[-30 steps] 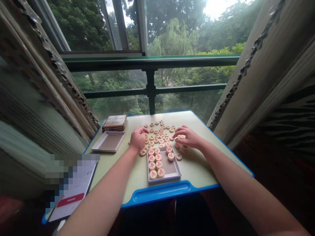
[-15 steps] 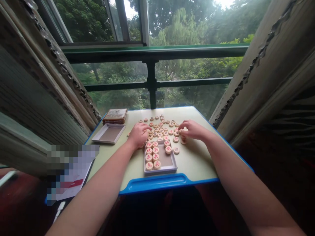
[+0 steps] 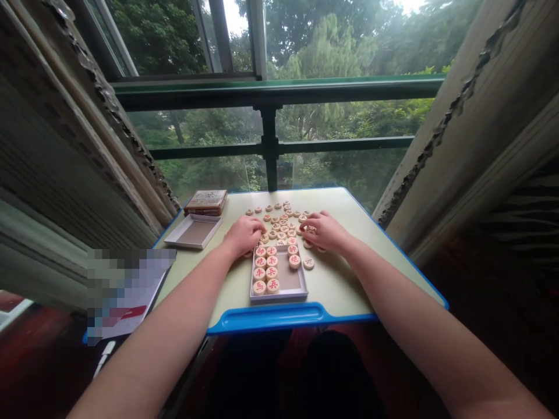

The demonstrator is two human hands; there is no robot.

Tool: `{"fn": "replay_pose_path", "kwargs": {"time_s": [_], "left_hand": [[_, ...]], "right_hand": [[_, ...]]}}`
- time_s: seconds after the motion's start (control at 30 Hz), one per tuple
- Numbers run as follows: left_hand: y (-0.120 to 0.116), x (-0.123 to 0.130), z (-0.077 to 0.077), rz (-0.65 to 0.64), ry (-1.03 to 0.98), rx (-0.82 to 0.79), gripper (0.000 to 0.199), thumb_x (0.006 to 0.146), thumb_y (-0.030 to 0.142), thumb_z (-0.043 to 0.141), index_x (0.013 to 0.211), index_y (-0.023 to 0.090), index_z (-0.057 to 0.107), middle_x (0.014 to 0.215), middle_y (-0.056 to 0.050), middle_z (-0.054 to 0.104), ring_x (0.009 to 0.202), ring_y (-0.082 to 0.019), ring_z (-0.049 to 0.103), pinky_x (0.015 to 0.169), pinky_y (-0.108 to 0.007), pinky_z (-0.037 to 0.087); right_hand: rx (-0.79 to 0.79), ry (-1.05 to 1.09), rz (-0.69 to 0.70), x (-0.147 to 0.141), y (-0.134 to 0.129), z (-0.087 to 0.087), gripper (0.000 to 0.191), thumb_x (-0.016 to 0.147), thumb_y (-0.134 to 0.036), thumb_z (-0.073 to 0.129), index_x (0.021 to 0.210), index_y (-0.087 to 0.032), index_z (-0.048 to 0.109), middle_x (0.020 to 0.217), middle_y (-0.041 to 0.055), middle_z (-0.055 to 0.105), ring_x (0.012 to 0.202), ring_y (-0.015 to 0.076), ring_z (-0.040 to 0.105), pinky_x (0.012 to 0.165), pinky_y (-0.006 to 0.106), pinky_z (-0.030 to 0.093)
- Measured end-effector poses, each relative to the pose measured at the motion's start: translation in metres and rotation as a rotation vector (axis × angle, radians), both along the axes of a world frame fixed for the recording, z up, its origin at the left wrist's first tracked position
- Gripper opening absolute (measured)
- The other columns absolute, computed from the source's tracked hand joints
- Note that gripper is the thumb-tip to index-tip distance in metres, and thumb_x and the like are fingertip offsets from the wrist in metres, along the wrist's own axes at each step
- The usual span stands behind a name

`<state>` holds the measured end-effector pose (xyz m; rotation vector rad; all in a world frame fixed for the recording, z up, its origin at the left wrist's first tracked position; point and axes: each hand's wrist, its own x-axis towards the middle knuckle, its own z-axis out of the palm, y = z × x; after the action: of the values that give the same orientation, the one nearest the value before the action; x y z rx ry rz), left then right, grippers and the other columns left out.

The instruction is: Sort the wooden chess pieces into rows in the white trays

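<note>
Reaching in from both sides, so the left hand [image 3: 243, 234] is at the left edge of a loose spread of round, pale wooden chess pieces [image 3: 285, 228] with red or dark characters, and the right hand [image 3: 325, 233] is over its right side. Left fingers look curled and close together; can't tell if they're clamped on a piece. Right fingers are bent, tips down among the pieces, and again I can't tell if there's a grip or just a touch.

Closer to the camera, right up against the spread, there's a shallow white-walled tray with a brown bottom [image 3: 288, 281]. It's got eight red-marked pieces [image 3: 271, 273] in two columns on its left, plus two more [image 3: 294, 256] at the far right corner. One dark-marked loose piece [image 3: 308, 263] lies just outside, right of the tray.

Rest of the pale green, blue-edged table [image 3: 349, 285]: another shallow white-walled tray [image 3: 192, 231] off left, and a stack of flat brown boxes [image 3: 206, 201] just behind it.
</note>
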<state>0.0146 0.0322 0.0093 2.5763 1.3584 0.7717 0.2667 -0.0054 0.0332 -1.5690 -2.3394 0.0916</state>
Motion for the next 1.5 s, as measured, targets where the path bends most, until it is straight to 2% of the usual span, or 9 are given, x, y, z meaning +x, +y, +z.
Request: {"fn": "replay_pose_path", "kwargs": {"time_s": [0.3, 0.5, 0.6, 0.9, 1.03, 1.17, 1.3, 1.4, 1.5], "left_hand": [[0.001, 0.002, -0.002, 0.004, 0.036, 0.028, 0.029, 0.074, 0.015, 0.044, 0.081, 0.02, 0.072, 0.093, -0.003, 0.069, 0.093, -0.02, 0.058, 0.091, -0.034, 0.045], [0.0, 0.003, -0.002, 0.031, 0.042, 0.025, 0.032, 0.073, 0.012, 0.042, 0.081, 0.019, 0.072, 0.094, -0.005, 0.069, 0.094, -0.022, 0.058, 0.091, -0.035, 0.045], [0.0, 0.003, -0.002, 0.061, 0.005, 0.055, 0.036, 0.07, 0.007, 0.041, 0.087, 0.017, 0.071, 0.097, -0.006, 0.068, 0.097, -0.021, 0.058, 0.093, -0.034, 0.044], [0.002, -0.003, 0.004, 0.237, -0.176, 0.055, 0.046, 0.061, -0.003, 0.038, 0.088, 0.016, 0.07, 0.097, -0.007, 0.068, 0.099, -0.021, 0.058, 0.094, -0.034, 0.044], [0.009, -0.013, 0.007, 0.329, -0.307, 0.016, 0.049, 0.06, -0.003, 0.036, 0.089, 0.016, 0.07, 0.1, -0.006, 0.067, 0.097, -0.019, 0.06, 0.09, -0.032, 0.047], [0.017, -0.023, 0.009, 0.331, -0.363, -0.04, 0.05, 0.061, -0.002, 0.036, 0.092, 0.016, 0.071, 0.097, -0.005, 0.068, 0.093, -0.018, 0.061, 0.086, -0.029, 0.048], [0.023, -0.03, 0.011, 0.329, -0.427, -0.104, 0.05, 0.061, -0.002, 0.036, 0.094, 0.015, 0.07, 0.097, -0.005, 0.069, 0.094, -0.017, 0.061, 0.085, -0.028, 0.049], [0.027, -0.034, 0.011, 0.31, -0.435, -0.168, 0.05, 0.062, -0.002, 0.037, 0.097, 0.015, 0.069, 0.098, -0.006, 0.069, 0.092, -0.017, 0.062, 0.083, -0.027, 0.05], [0.029, -0.035, 0.011, 0.286, -0.373, -0.198, 0.043, 0.064, 0.0, 0.042, 0.093, 0.016, 0.07, 0.093, -0.005, 0.071, 0.085, -0.017, 0.063, 0.08, -0.028, 0.051]], "right_hand": [[-0.021, 0.03, -0.068, 0.003, 0.005, 0.001, 0.023, 0.077, -0.025, 0.053, 0.091, -0.021, 0.07, 0.102, 0.006, 0.066, 0.096, 0.0222, 0.052, 0.083, 0.031, 0.039], [-0.121, 0.043, -0.413, 0.037, 0.009, 0.014, 0.032, 0.074, -0.012, 0.047, 0.097, -0.017, 0.07, 0.097, 0.0077, 0.069, 0.088, 0.0191, 0.061, 0.076, 0.025, 0.043], [-0.197, 0.049, -0.46, 0.042, 0.005, 0.019, 0.03, 0.072, -0.013, 0.05, 0.093, -0.016, 0.071, 0.092, 0.0077, 0.071, 0.082, 0.0185, 0.063, 0.07, 0.023, 0.044], [-0.243, 0.078, -0.382, 0.028, 0.001, 0.016, 0.025, 0.071, -0.015, 0.053, 0.088, -0.016, 0.072, 0.087, 0.0063, 0.071, 0.075, 0.0165, 0.062, 0.065, 0.022, 0.043], [-0.086, 0.125, -0.273, 0.022, 0.001, 0.011, 0.024, 0.075, -0.017, 0.05, 0.088, -0.018, 0.07, 0.088, 0.0049, 0.069, 0.073, 0.0151, 0.061, 0.068, 0.023, 0.044], [0.039, 0.239, -0.097, 0.002, 0.002, 0.007, 0.024, 0.079, -0.021, 0.051, 0.095, -0.018, 0.069, 0.094, 0.007, 0.066, 0.081, 0.0167, 0.059, 0.075, 0.027, 0.045], [-0.039, 0.199, 0.001, -0.024, 0.014, 0.012, 0.022, 0.078, -0.02, 0.054, 0.095, -0.018, 0.068, 0.098, 0.0083, 0.065, 0.088, 0.0189, 0.059, 0.08, 0.029, 0.045], [-0.123, 0.146, 0.013, -0.043, 0.032, 0.019, 0.022, 0.078, -0.019, 0.053, 0.093, -0.018, 0.069, 0.096, 0.007, 0.066, 0.082, 0.0176, 0.06, 0.074, 0.028, 0.046], [-0.185, 0.098, 0.097, -0.065, 0.052, 0.025, 0.019, 0.078, -0.022, 0.055, 0.09, -0.02, 0.07, 0.093, 0.0048, 0.068, 0.08, 0.0169, 0.061, 0.071, 0.026, 0.046]]}}
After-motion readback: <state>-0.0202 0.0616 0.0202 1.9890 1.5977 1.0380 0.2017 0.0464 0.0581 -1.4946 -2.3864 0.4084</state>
